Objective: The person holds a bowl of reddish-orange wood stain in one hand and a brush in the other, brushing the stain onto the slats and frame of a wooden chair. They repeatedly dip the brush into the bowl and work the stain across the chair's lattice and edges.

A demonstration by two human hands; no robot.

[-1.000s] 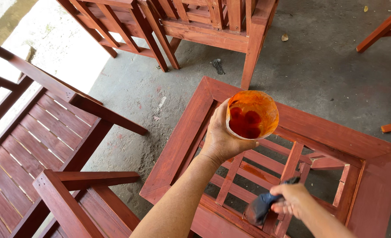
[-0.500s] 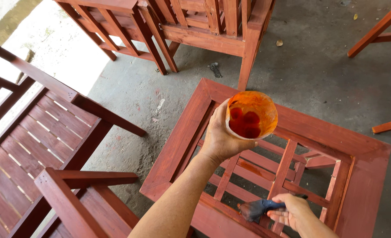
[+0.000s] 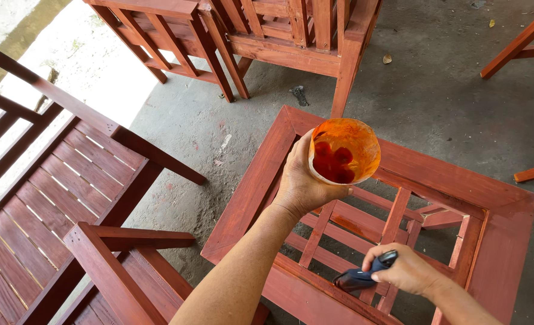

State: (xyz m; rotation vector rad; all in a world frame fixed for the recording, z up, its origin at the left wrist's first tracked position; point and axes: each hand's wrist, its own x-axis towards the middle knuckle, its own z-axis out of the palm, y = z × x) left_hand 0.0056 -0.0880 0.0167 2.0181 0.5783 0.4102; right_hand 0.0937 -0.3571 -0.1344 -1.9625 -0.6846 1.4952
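Note:
My left hand (image 3: 303,183) grips a cut-off plastic cup (image 3: 343,150) stained orange, with dark red stain in its bottom, held above a red-stained wooden table frame (image 3: 261,180). My right hand (image 3: 406,271) holds a dark paintbrush (image 3: 358,278) by its handle. The bristles rest on a near slat of the frame's lower rack. Part of the brush handle is hidden inside my fist.
A red slatted bench (image 3: 50,198) stands at the left, its armrest (image 3: 110,259) close to my left forearm. Another red wooden chair (image 3: 261,36) stands at the top. Red wooden legs (image 3: 520,42) show at the right. The floor (image 3: 435,96) is bare grey concrete.
My right hand has moved the brush leftward and down along the near slats. The cup in my left hand has stayed almost still.

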